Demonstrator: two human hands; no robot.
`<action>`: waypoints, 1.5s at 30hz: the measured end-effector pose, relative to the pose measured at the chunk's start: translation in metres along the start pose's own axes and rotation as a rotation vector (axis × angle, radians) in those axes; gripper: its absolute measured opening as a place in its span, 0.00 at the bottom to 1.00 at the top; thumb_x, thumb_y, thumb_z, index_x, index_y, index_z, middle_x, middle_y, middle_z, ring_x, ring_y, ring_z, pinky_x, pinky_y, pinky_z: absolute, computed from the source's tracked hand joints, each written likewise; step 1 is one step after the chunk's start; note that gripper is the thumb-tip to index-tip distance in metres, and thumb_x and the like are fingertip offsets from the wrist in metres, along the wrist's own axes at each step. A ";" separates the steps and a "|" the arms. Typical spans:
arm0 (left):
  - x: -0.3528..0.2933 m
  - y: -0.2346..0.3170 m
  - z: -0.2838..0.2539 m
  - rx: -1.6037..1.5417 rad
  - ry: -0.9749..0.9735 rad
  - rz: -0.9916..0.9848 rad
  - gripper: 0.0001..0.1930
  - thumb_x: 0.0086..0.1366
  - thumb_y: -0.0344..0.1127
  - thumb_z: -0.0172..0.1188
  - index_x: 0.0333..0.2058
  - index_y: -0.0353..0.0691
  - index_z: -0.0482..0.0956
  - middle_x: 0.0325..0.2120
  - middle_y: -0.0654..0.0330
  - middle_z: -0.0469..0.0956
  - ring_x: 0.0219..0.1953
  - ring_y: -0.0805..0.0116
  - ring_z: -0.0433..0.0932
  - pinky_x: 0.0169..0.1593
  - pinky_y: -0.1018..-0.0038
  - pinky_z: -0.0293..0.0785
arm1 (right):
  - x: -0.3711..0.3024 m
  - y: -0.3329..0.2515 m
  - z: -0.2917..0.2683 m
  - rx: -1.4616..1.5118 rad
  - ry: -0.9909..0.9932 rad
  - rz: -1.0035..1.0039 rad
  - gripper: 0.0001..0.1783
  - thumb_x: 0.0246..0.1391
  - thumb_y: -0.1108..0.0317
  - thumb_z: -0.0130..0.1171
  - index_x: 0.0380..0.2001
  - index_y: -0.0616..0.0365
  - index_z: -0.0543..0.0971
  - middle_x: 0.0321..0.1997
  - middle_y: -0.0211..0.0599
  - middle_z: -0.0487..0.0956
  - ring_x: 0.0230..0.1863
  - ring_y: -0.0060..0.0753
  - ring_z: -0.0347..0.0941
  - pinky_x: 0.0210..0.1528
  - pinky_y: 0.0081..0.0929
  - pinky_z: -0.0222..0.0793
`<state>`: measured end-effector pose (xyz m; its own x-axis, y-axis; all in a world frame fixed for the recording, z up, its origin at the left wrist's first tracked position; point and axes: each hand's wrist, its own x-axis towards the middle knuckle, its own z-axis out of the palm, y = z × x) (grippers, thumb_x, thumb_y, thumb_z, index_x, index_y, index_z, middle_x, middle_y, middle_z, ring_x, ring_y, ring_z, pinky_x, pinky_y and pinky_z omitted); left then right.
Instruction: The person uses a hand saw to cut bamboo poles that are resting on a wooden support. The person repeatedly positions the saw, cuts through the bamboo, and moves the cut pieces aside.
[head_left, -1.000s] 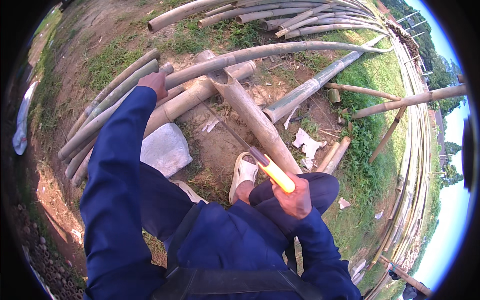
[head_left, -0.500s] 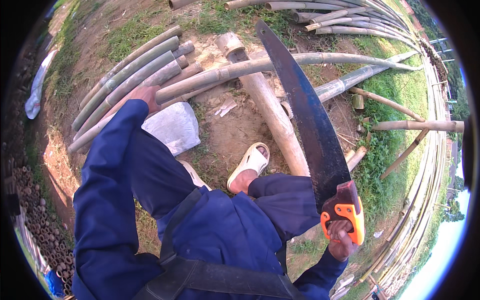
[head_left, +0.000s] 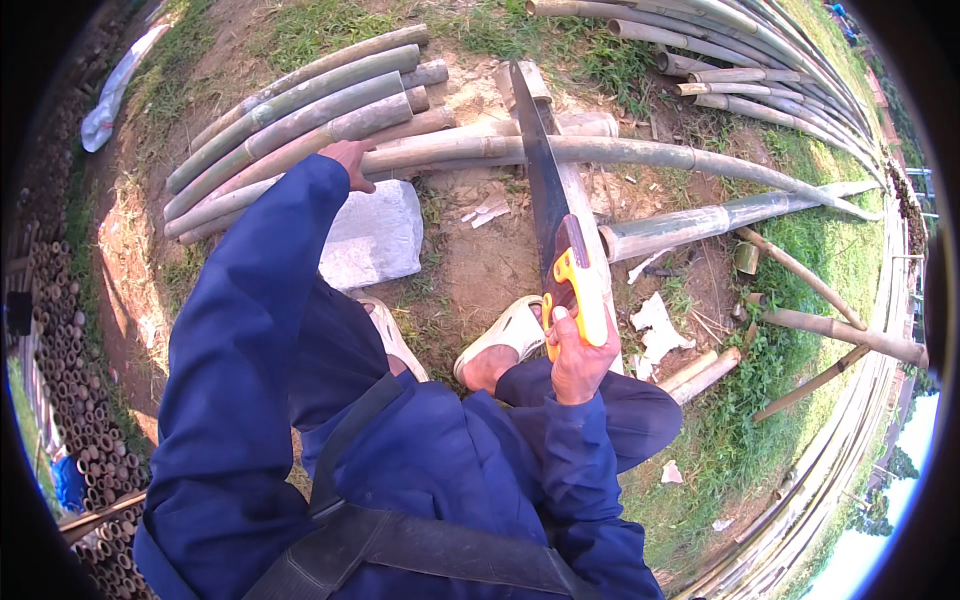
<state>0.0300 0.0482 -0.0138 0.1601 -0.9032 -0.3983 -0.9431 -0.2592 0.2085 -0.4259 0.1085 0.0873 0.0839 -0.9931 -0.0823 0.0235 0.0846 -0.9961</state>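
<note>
My right hand (head_left: 582, 362) is wrapped round the yellow-orange handle of a hand saw (head_left: 545, 180). The saw's dark, wide blade points away from me and crosses a long bamboo pole (head_left: 640, 151); I cannot tell whether its teeth touch. At the near left end of this pole, my left hand (head_left: 349, 163) grips it, partly hidden by the blue sleeve. The pole lies across a thick, pale bamboo log (head_left: 597, 285) on the ground, to the right of my feet.
Several cut bamboo lengths (head_left: 300, 112) lie at the left beside a whitish block-like sack (head_left: 372, 235). A thicker bamboo pole (head_left: 690, 229) lies at the right. More long poles (head_left: 740, 75) are piled at the far right, and stacked bamboo pieces (head_left: 95, 400) stand at the far left.
The saw has swung left and away from me, from raised at the right to across the pole. My right hand moved left and up with it; my left hand stays at the pole's end.
</note>
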 end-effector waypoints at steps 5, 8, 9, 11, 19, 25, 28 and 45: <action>-0.004 0.035 -0.009 0.023 0.084 0.058 0.48 0.47 0.76 0.68 0.57 0.44 0.77 0.39 0.42 0.85 0.44 0.42 0.84 0.49 0.51 0.79 | -0.001 -0.008 0.008 -0.002 0.069 -0.035 0.05 0.57 0.82 0.58 0.34 0.63 0.74 0.23 0.32 0.74 0.20 0.21 0.68 0.28 0.20 0.68; -0.003 0.028 -0.002 -0.027 0.078 0.053 0.50 0.47 0.80 0.63 0.58 0.45 0.79 0.42 0.42 0.85 0.46 0.42 0.84 0.51 0.52 0.79 | -0.003 0.000 0.002 -0.032 0.048 -0.075 0.05 0.58 0.82 0.58 0.34 0.62 0.74 0.26 0.32 0.74 0.22 0.20 0.69 0.28 0.20 0.68; -0.004 0.025 -0.002 -0.046 0.073 0.061 0.50 0.48 0.80 0.63 0.58 0.45 0.79 0.43 0.42 0.85 0.47 0.43 0.84 0.52 0.52 0.78 | -0.004 0.001 -0.001 -0.048 0.027 -0.064 0.05 0.57 0.83 0.58 0.33 0.62 0.74 0.30 0.33 0.75 0.24 0.20 0.70 0.28 0.20 0.67; -0.004 0.023 -0.004 -0.084 0.061 0.066 0.50 0.48 0.79 0.63 0.59 0.44 0.79 0.45 0.42 0.84 0.49 0.43 0.83 0.54 0.53 0.78 | -0.007 0.005 -0.004 -0.027 0.062 -0.041 0.05 0.57 0.83 0.58 0.34 0.62 0.74 0.29 0.33 0.75 0.24 0.20 0.70 0.28 0.20 0.67; 0.003 0.029 -0.017 -0.127 -0.005 0.031 0.49 0.50 0.74 0.65 0.60 0.39 0.78 0.51 0.41 0.81 0.55 0.44 0.80 0.61 0.55 0.73 | -0.003 -0.001 -0.024 -0.042 0.133 -0.053 0.05 0.58 0.81 0.60 0.36 0.63 0.74 0.23 0.32 0.74 0.22 0.21 0.70 0.29 0.21 0.68; 0.019 0.032 -0.006 -0.078 -0.013 0.108 0.52 0.42 0.68 0.75 0.60 0.37 0.77 0.51 0.43 0.82 0.55 0.47 0.81 0.59 0.56 0.76 | 0.001 -0.022 -0.010 -0.033 0.082 -0.063 0.06 0.58 0.81 0.61 0.35 0.62 0.74 0.26 0.29 0.74 0.22 0.18 0.70 0.28 0.18 0.69; 0.024 0.053 -0.010 -0.034 -0.014 0.105 0.50 0.40 0.62 0.78 0.59 0.37 0.78 0.49 0.44 0.83 0.54 0.48 0.82 0.57 0.55 0.76 | -0.005 -0.022 -0.008 -0.004 0.080 -0.064 0.05 0.59 0.80 0.62 0.35 0.62 0.75 0.25 0.28 0.74 0.22 0.17 0.70 0.26 0.18 0.68; 0.010 0.038 -0.010 -0.031 -0.046 0.054 0.29 0.44 0.52 0.74 0.40 0.34 0.86 0.38 0.42 0.85 0.44 0.46 0.85 0.51 0.56 0.80 | -0.021 -0.007 0.023 -0.125 0.035 -0.100 0.04 0.59 0.82 0.60 0.36 0.64 0.76 0.24 0.29 0.74 0.21 0.18 0.70 0.29 0.23 0.73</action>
<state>-0.0014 0.0256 -0.0007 0.0951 -0.8998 -0.4258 -0.9405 -0.2213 0.2578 -0.4045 0.1306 0.0964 0.0525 -0.9985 0.0181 -0.0942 -0.0230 -0.9953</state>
